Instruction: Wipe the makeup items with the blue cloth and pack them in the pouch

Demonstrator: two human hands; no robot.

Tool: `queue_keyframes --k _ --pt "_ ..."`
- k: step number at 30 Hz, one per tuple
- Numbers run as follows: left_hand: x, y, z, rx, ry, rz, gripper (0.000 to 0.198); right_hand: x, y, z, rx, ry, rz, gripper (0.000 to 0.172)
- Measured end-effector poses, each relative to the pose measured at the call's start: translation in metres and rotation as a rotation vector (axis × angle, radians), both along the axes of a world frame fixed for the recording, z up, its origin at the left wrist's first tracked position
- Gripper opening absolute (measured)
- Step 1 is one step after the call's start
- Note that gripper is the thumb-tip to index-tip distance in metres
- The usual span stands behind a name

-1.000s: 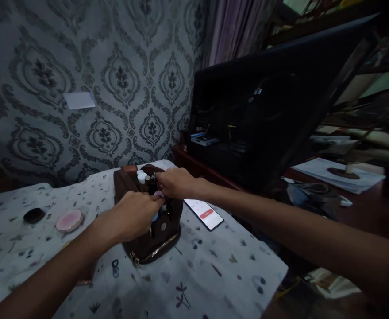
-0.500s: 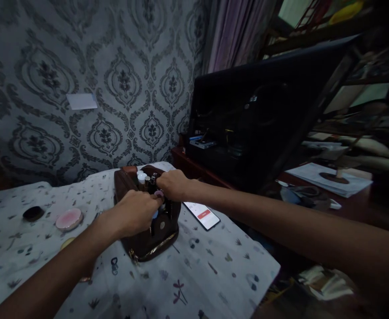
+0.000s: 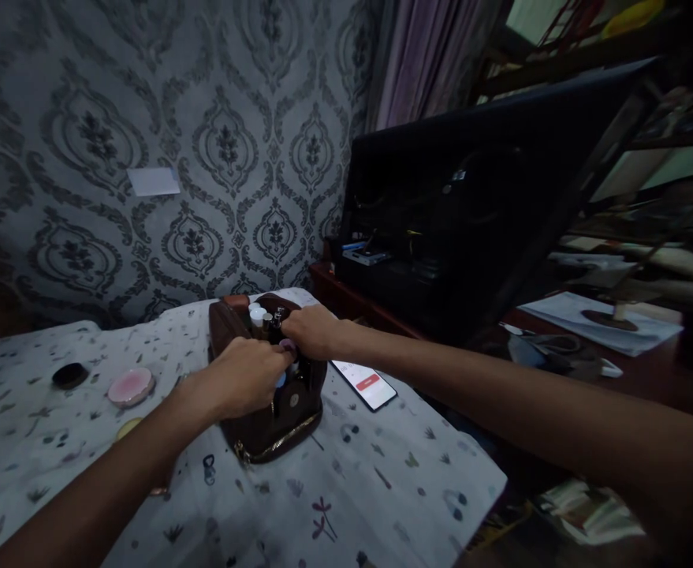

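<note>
A brown zippered cosmetic bag (image 3: 290, 406) stands unzipped on the cloth, packed with small containers. My left hand (image 3: 252, 372) reaches over its near-left side, fingers closed, with the tips at a small pinkish round item (image 3: 288, 345) inside. At the bag's right side, my right hand (image 3: 312, 331) is closed, its fingertips down among dark, shiny-capped items (image 3: 277, 317). What either hand grips is hidden. White-capped bottles (image 3: 257, 315) rise from the back of the bag, just beyond the left fingers.
Left of the bag lie a pink round compact (image 3: 131, 386), a black round item (image 3: 70, 375) and a yellow item (image 3: 128, 427), partly behind my forearm. A lit phone (image 3: 368, 385) rests to the right. Beyond stands a large dark screen (image 3: 470, 205); the cloth-covered surface ends at right.
The whole view has shifted slightly, so everything sits a little further right. Both hands stay at the bag, in nearly the same pose.
</note>
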State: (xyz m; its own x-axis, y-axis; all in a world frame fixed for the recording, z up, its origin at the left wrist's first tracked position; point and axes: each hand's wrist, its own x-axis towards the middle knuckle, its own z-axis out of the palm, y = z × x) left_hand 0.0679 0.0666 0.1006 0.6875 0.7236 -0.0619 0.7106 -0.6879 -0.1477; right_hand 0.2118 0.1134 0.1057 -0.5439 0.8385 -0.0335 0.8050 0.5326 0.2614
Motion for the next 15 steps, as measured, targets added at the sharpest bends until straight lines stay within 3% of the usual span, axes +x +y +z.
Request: queue_keyframes --k 9,12,15 --pt "-0.001 0.002 -0.003 -0.028 -0.057 -0.003 0.055 0.012 -0.013 0.014 -0.061 0.064 -0.02 0.022" --pt "-0.003 0.004 -0.006 -0.032 -0.077 0.002 0.057 0.022 -0.021 0.018 -0.025 0.225 -0.045 0.016" --pt "-0.009 0.006 -0.009 -0.054 -0.187 0.0 0.054 0.035 -0.03 0.011 0.066 0.522 -0.042 0.015"
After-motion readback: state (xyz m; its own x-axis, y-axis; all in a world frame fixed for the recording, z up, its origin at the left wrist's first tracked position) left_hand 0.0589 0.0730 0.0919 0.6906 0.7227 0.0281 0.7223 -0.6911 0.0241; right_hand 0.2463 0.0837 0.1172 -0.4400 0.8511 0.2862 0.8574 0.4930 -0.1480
